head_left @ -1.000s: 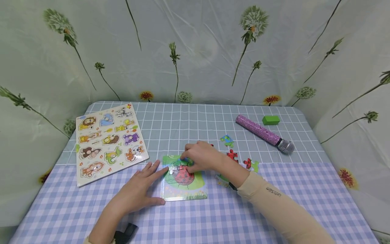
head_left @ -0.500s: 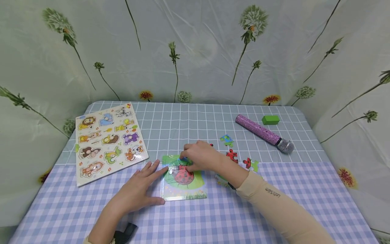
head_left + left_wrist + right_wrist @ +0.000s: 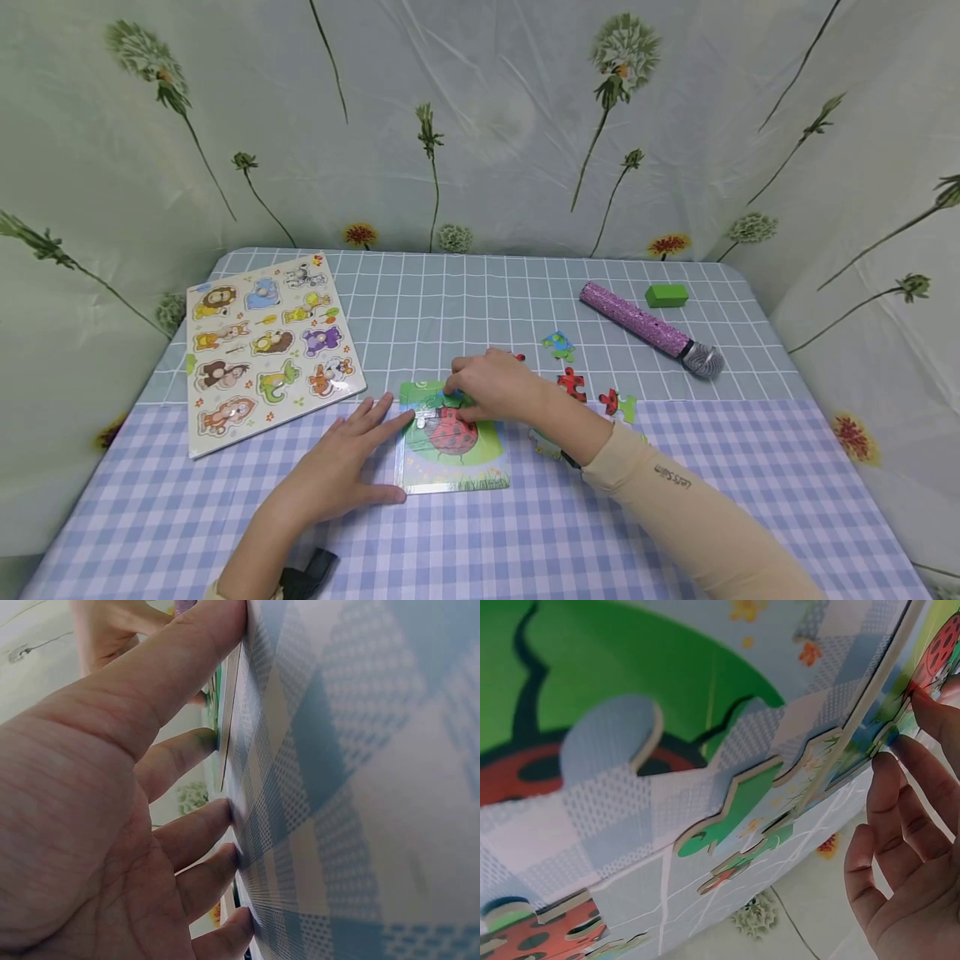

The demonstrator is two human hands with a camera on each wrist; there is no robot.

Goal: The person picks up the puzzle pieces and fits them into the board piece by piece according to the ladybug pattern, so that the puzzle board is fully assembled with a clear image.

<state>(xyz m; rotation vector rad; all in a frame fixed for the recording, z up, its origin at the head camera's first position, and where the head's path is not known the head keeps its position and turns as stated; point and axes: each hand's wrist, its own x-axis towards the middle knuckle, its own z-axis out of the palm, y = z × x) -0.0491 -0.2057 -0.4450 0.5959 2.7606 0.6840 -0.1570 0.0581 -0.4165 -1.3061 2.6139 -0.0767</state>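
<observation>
A square ladybug jigsaw puzzle [image 3: 453, 471] lies flat on the checked cloth in the head view. My left hand [image 3: 337, 467] is spread along its left side, thumb and index finger at the frame's edge; the left wrist view shows these fingers [image 3: 176, 761] extended against the frame and cloth. Over the puzzle's upper part, my right hand [image 3: 502, 387] pinches a blue-green puzzle piece [image 3: 451, 401] between thumb and fingers. In the right wrist view the right hand [image 3: 919, 847] partly hides that piece. How fully it sits in the picture I cannot tell.
Several loose pieces lie right of the puzzle, among them a red piece [image 3: 572, 383] and a blue-green one [image 3: 558, 343]. An animal peg board [image 3: 247, 358] lies at left. A glittery microphone [image 3: 637, 321] and a green block [image 3: 666, 295] lie at the back right.
Almost everything stays in place. My right hand shifts only very slightly over the same piece, and the left hand keeps still at the frame.
</observation>
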